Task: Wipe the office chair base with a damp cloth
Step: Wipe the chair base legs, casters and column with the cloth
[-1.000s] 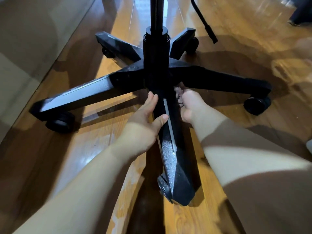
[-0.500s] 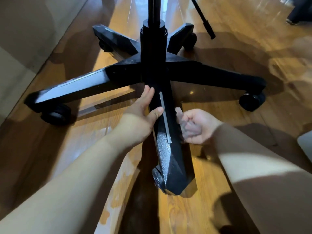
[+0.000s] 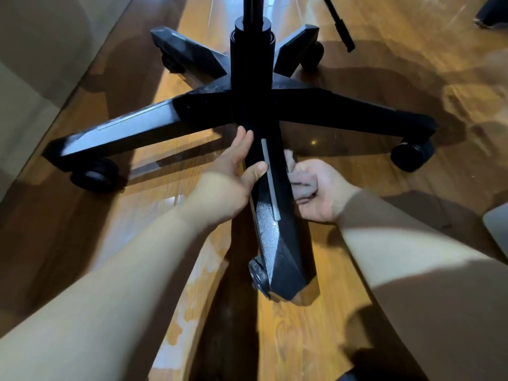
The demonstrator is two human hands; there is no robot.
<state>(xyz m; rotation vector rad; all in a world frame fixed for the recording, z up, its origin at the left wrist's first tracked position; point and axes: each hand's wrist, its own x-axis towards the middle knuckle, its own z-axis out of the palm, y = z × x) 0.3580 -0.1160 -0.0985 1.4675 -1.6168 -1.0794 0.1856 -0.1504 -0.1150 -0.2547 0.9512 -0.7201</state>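
Black chair base (image 3: pixel 209 103) stands on the wood floor (image 3: pixel 302 339), center frame. 5 legs fan out from 1 center column (image 3: pixel 252 64) at roughly 6, 8, 11, 1 and 3 o'clock. 5 casters (image 3: pixel 92 176) are at least partly visible. 1 grey cloth (image 3: pixel 301 185) is bunched in the right hand (image 3: pixel 324 191), fingers curled round it, against the 3 o'clock side of the 6 o'clock leg (image 3: pixel 275 243). Left hand (image 3: pixel 225 185) has its fingers straight along that leg's 9 o'clock side, thumb on top beside 1 silver strip (image 3: pixel 270 180).
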